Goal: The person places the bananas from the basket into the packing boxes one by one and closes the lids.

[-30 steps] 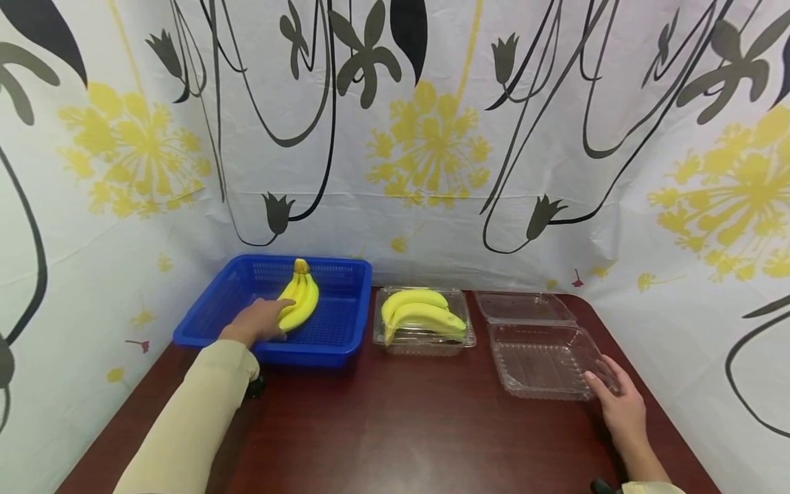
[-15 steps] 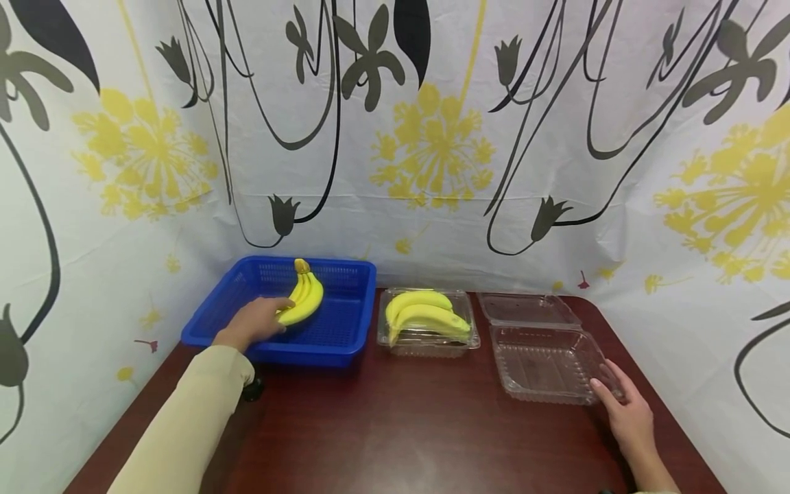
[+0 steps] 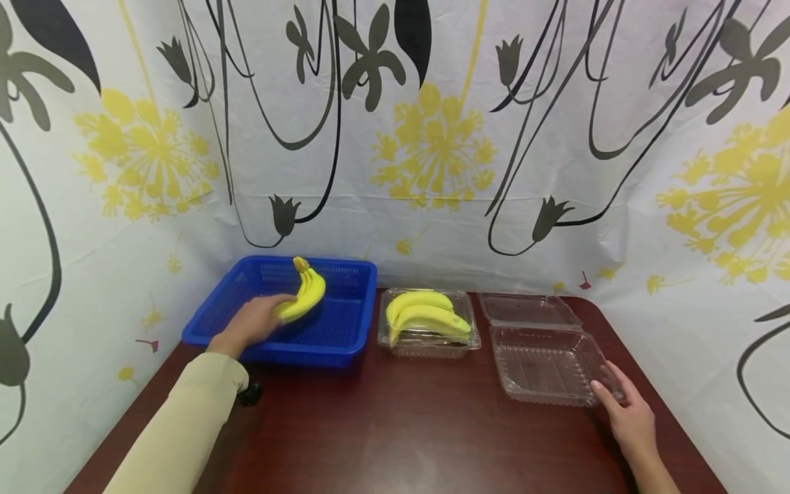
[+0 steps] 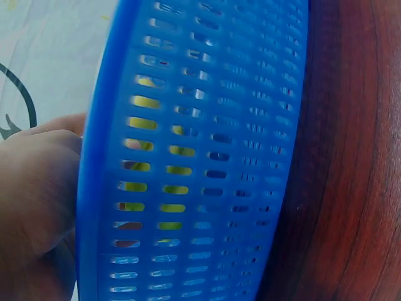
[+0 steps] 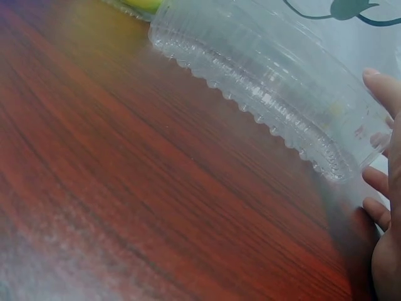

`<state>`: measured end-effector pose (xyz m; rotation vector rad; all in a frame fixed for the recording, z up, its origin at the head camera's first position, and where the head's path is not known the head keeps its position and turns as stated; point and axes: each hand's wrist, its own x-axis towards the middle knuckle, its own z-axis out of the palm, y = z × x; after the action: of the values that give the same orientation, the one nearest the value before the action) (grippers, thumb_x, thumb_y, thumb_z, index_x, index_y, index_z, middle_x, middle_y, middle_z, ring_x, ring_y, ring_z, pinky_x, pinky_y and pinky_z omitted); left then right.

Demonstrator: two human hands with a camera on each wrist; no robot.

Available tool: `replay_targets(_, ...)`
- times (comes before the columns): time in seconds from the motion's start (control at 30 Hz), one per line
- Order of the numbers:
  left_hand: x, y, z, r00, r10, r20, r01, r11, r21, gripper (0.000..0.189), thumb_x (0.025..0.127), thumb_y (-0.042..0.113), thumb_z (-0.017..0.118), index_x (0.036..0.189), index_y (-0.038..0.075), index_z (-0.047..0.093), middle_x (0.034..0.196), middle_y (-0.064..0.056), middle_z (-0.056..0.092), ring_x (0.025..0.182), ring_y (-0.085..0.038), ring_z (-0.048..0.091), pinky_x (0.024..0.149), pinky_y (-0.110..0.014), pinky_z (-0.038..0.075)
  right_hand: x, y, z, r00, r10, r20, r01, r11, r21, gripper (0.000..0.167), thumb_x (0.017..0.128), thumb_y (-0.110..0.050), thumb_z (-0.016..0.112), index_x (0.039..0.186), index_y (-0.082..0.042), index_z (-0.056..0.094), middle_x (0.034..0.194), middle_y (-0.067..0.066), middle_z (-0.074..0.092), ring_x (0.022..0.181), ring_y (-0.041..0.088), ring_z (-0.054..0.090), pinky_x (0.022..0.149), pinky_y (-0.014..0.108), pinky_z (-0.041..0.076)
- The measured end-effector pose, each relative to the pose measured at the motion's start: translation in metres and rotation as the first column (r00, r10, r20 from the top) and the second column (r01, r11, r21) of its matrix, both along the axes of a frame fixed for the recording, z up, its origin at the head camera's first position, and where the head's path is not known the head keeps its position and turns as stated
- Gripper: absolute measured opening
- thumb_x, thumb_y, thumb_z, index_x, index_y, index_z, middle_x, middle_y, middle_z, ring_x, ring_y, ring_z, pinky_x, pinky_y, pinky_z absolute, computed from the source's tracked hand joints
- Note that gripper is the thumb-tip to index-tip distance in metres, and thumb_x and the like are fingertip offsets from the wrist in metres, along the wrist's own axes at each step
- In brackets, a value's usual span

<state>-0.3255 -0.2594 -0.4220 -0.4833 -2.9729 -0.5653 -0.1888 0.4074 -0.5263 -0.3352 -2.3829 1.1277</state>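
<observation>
A bunch of yellow bananas, stem up, tilts inside the blue plastic basket at the left. My left hand reaches over the basket's near rim and grips the lower end of the bunch; its fingertips are partly hidden. In the left wrist view the basket wall covers most of the bananas, and yellow shows through its slots. At the right, a clear plastic clamshell container lies with its lid back. My right hand holds its near right corner between thumb and fingers.
Between basket and open container stands another clear clamshell, shut, with bananas at its top. All rest on a dark red wooden table. A patterned white cloth rises behind and at both sides.
The bunch of bananas has tipped slightly right and shifted in the left hand's grip. The right hand stays at the container's corner. The head view has shifted slightly.
</observation>
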Motion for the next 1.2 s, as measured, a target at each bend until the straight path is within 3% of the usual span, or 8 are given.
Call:
replay_targets(0.17,0.002,0.001,0.001,1.0,0.004,-0.017,-0.003,0.998,0.06,0.044,0.092,0.005,0.063,0.136,0.011,0.057,0.131,-0.019,0.058,0.109,-0.036,0.056,0.085,-0.053,0.044,0.001,-0.001,-0.001,1.0,-0.002,0.004,0.002,1.0,0.002,0.059,0.095,-0.035,0.064,0.148,-0.021,0.044,0.133,-0.022,0.053,0.103,-0.02,0.036,0.075,0.009,0.03)
replay_targets(0.37,0.006,0.005,0.005,0.999,0.032,-0.022,-0.028,0.99,0.141,0.041,0.095,0.006,0.059,0.136,0.01,0.056,0.127,-0.02,0.059,0.092,-0.03,0.055,0.075,-0.047,0.044,0.001,-0.001,-0.001,1.0,0.006,-0.002,-0.006,1.0,0.011,0.058,0.095,-0.033,0.064,0.148,-0.021,0.044,0.136,-0.013,0.054,0.104,-0.02,0.035,0.075,0.009,0.03)
replay_targets(0.63,0.013,0.015,0.013,0.994,0.109,-0.005,-0.103,0.954,0.28,0.036,0.1,0.011,0.054,0.136,0.012,0.056,0.093,-0.012,0.063,0.069,-0.023,0.052,0.061,-0.036,0.043,0.001,-0.002,0.0,1.0,0.003,0.003,-0.003,1.0,0.013,0.058,0.095,-0.035,0.064,0.147,-0.021,0.045,0.137,-0.012,0.054,0.104,-0.021,0.035,0.075,0.009,0.03)
replay_targets(0.77,0.017,0.02,0.016,0.989,0.138,-0.047,-0.114,0.935,0.336,0.037,0.1,0.011,0.055,0.137,0.011,0.056,0.101,-0.016,0.063,0.072,-0.024,0.055,0.061,-0.035,0.045,0.001,-0.002,0.0,1.0,0.003,0.015,-0.003,1.0,0.02,0.058,0.095,-0.036,0.064,0.148,-0.022,0.044,0.138,-0.009,0.054,0.104,-0.021,0.033,0.075,0.011,0.031)
replay_targets(0.97,0.021,0.031,0.022,0.981,0.145,-0.126,-0.069,0.876,0.477,0.036,0.099,0.008,0.055,0.136,0.009,0.056,0.121,-0.023,0.061,0.084,-0.03,0.066,0.067,-0.04,0.055,0.001,-0.001,-0.001,1.0,0.004,0.009,-0.005,1.0,0.02,0.058,0.095,-0.035,0.064,0.148,-0.023,0.044,0.138,-0.009,0.054,0.106,-0.022,0.033,0.076,0.01,0.03)
replay_targets(1.2,0.03,0.05,0.033,0.984,0.1,-0.148,0.012,0.789,0.614,0.037,0.1,0.004,0.053,0.136,0.007,0.055,0.132,-0.022,0.054,0.096,-0.035,0.066,0.072,-0.039,0.057,0.001,-0.001,-0.001,1.0,0.003,-0.001,-0.003,1.0,0.027,0.058,0.094,-0.035,0.064,0.147,-0.023,0.045,0.137,-0.013,0.054,0.105,-0.024,0.032,0.078,0.006,0.027)
